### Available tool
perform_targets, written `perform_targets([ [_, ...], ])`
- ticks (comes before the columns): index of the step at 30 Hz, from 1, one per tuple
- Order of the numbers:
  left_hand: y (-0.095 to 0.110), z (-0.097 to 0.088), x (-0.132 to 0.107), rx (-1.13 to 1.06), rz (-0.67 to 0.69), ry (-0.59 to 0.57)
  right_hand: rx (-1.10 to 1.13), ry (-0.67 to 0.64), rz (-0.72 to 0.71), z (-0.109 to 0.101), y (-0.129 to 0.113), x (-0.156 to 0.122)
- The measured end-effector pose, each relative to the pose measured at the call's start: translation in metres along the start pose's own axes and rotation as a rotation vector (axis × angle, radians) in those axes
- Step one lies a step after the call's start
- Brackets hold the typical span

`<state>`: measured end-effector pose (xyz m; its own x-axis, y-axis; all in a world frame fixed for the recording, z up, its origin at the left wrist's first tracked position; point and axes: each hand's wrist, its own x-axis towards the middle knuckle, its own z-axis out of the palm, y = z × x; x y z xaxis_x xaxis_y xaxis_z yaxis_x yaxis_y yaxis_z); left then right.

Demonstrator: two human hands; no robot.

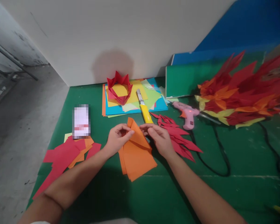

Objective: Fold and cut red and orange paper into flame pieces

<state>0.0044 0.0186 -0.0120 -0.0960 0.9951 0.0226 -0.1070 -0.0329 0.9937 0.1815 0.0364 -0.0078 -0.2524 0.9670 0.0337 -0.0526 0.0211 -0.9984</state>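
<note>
Over the middle of the green desk (100, 193), an orange paper (140, 135) with its top folded to a narrow peak is held, and orange sheets (141, 166) are spread just below the fold. A crooked crease seems the likeliest fault from here, and would be caused by one edge being let slip while the other is pressed. The red folded pieces (183, 142) could be crushed or swept aside, as they are laid right beside the right hand (161, 138); the yellow cutter (146, 115) could be knocked, its handle being set just beyond the same fingers. The pink glue gun (189, 116) could be dragged if the dark cord (224, 175) looped near it were caught. As for the grip, the paper's left edge is pinched by the left hand (119, 137), thumb and curled fingers pressed together. The opposite edge is met by the bent right fingertips, but whether any paper is pinched there cannot be told.
</note>
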Motion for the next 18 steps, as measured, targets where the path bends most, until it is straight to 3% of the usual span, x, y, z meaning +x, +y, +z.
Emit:
perform_targets([
  [6, -0.0004, 0.0003, -0.002, -0.057, 0.045, -0.123, -0.086, -0.139, 0.118, 0.0055, -0.0071, -0.0001],
  [11, 0.002, 0.003, -0.0014, -0.152, -0.018, -0.102, 0.017, -0.014, 0.204, 0.0031, -0.0049, 0.001],
  [18, 0.0044, 0.0034, -0.0029, -0.067, -0.001, -0.116, 0.131, 0.093, 0.215, 0.0023, 0.0005, 0.003],
])
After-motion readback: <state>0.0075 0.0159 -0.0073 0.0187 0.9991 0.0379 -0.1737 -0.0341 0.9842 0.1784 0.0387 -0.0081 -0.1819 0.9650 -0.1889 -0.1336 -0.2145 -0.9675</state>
